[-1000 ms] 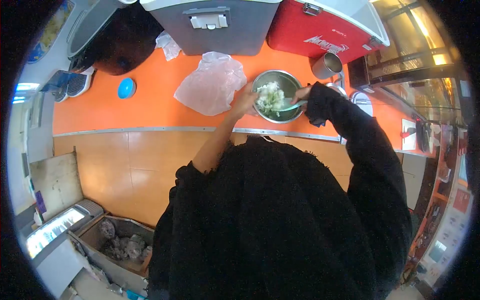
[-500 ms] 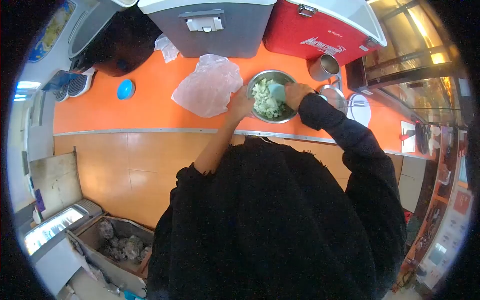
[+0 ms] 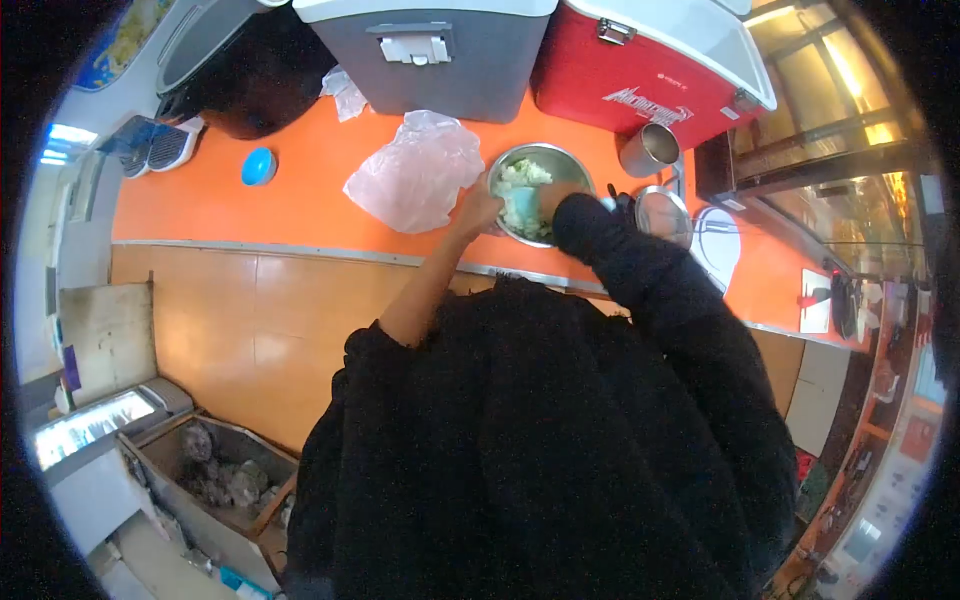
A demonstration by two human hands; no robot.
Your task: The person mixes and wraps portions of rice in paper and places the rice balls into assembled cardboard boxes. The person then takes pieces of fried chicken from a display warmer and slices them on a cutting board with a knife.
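A steel mixing bowl (image 3: 570,163) holds pale, chopped food with green bits (image 3: 525,174), perhaps cabbage. My left hand (image 3: 480,210) is closed on the bowl's left rim. Inside the bowl, my right hand (image 3: 558,198) grips a pale teal scraper (image 3: 521,204), its flat blade pressed into the food. The black sleeve hides part of this hand and the bowl's lower right side. Just left of the bowl lies a crumpled translucent plastic bag (image 3: 415,172).
A grey cooler box (image 3: 450,75) and a red cooler box (image 3: 640,75) stand behind the bowl. To the right are a steel cup (image 3: 650,150), a strainer (image 3: 663,215) and a white lid-like disc (image 3: 716,245). A blue cup (image 3: 259,167) sits at left on the orange counter (image 3: 200,215).
My right hand has moved the scraper left and slightly down within the bowl, shifting the food. My left hand stays at the rim. The camera view has tilted slightly.
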